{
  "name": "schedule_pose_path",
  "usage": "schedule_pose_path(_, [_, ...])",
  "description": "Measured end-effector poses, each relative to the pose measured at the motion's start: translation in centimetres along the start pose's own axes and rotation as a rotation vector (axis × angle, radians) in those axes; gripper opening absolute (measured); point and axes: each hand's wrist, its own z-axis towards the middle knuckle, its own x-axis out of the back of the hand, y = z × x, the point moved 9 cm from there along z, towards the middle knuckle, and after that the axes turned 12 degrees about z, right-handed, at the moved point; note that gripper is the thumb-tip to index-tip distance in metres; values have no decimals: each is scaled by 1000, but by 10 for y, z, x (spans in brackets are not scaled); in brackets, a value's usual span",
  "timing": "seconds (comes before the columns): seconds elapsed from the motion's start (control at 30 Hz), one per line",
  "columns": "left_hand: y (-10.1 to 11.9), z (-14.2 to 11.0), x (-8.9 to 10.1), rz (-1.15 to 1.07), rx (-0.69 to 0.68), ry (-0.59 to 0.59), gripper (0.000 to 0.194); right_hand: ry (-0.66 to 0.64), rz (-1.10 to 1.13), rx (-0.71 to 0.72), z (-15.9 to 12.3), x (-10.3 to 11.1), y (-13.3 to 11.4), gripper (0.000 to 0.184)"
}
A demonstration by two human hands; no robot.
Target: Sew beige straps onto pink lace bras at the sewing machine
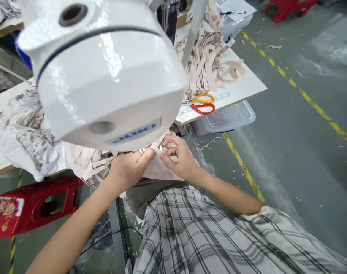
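Observation:
A white sewing machine head (113, 87) fills the upper left and hides the needle area. Just below its lower edge, both hands meet at a piece of pale pink fabric (159, 167) that hangs toward my lap. My left hand (130, 167) pinches the fabric between thumb and forefinger. My right hand (180, 158) has its fingers curled, thumb and fingertips at the fabric's upper edge beside a small dark metallic part I cannot identify. More pale pink strapped pieces (87, 161) lie bunched left of my left hand.
Fabric strips (204, 61) and red-and-yellow-handled scissors (203, 104) lie on the white table (244, 85) at right. A clear plastic bin (227, 118) stands beneath it. White fabric pieces (33, 140) cover the left table. A red stool (36, 205) stands at lower left.

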Motion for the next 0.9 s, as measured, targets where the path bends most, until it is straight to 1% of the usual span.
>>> schedule_pose_path(0.07, [8,2,4,3,62,-23,38,-20,-27,23,2,0,-2,43])
schedule_pose_path(0.17, [19,7,10,30,157,-65,37,-96,-95,50,15,0,-9,33])
schedule_pose_path(0.27, [25,13,17,71,227,-71,34,-133,-145,55,31,3,-13,32])
schedule_pose_path(0.33, [26,16,20,80,274,-65,31,-165,-166,45,42,4,-14,32])
schedule_pose_path(0.43, [24,20,23,77,335,-43,28,-240,-95,-27,55,1,-11,33])
schedule_pose_path(0.57, [23,21,25,105,370,-22,26,-297,34,-72,67,-3,-14,33])
schedule_pose_path(0.73, [21,21,25,63,419,-10,23,-362,58,-66,75,-6,-13,33])
schedule_pose_path(0.9, [24,24,32,158,410,30,21,-383,54,-46,77,-6,-10,33])
